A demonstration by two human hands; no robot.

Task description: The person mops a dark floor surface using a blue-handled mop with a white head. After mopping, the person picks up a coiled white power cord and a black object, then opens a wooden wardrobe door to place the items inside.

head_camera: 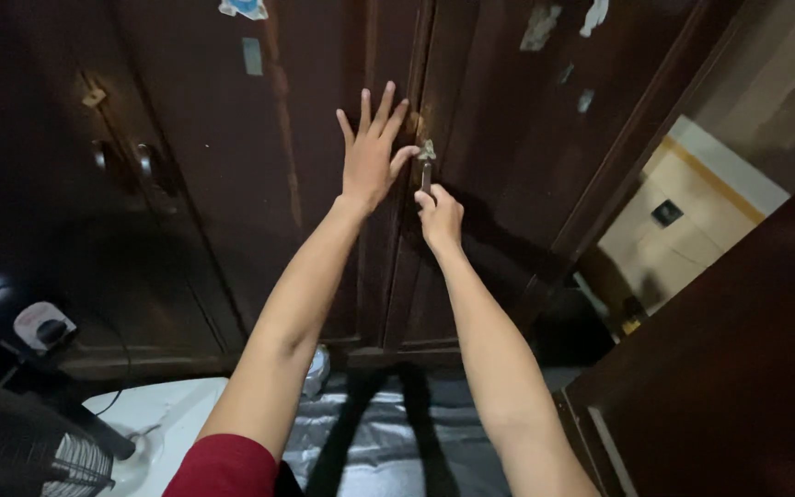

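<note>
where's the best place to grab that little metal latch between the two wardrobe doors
Pinch the latch at its lower hanging end, coming from below as the right hand does; it is thin and upright at the door seam, and the left hand lies flat beside it.

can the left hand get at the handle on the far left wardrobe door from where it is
Probably yes: the left hand lies flat on the middle door, and nothing stands between it and the dark handle further left.

Home bedroom: dark wooden wardrobe [232,184], fan [20,442]

Dark glossy wooden wardrobe door [232,184] with a dull metal latch [426,152].
</note>
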